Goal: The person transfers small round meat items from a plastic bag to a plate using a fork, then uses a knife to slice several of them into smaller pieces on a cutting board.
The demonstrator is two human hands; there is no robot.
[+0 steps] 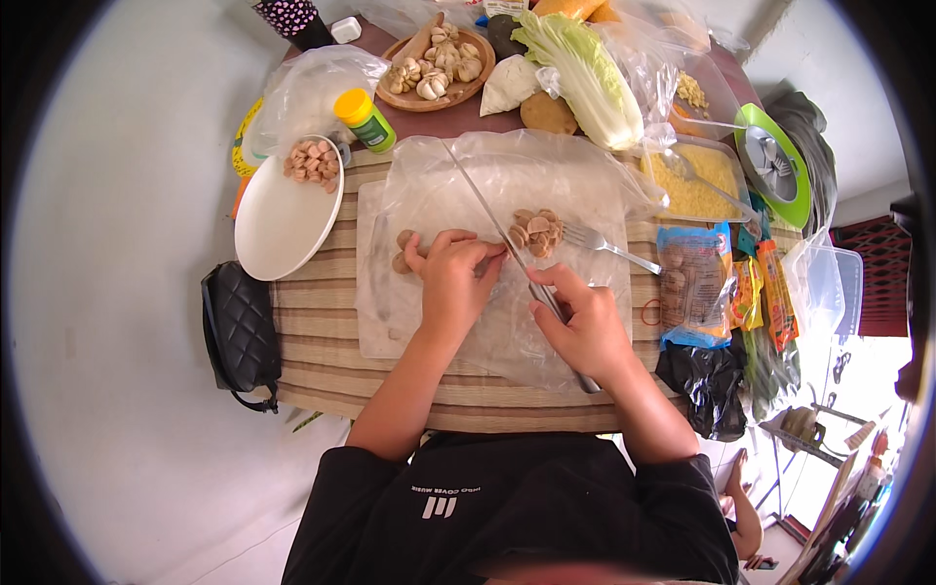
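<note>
In my right hand [581, 314] is a long kitchen knife [479, 194], its blade pointing up and to the left over a plastic-covered white board [371, 307]. My left hand [457, 274] rests on the board, fingertips close beside the blade; what they pinch is mostly hidden, perhaps a small piece of meatball or sausage. Round brown pieces [404, 238] lie just left of that hand. Right of the blade sits a pile of thin brown slices [537, 231], with a metal fork [614, 251] touching its right side.
A white oval plate [281, 234] with pinkish slices [313, 164] stands left, above a black quilted bag [241, 329]. Behind lie garlic on a wooden plate [409, 104] and a napa cabbage [596, 88]. At right are a yellow-filled tray [695, 179] and packets [695, 285]. Another person's leg [746, 512] shows lower right.
</note>
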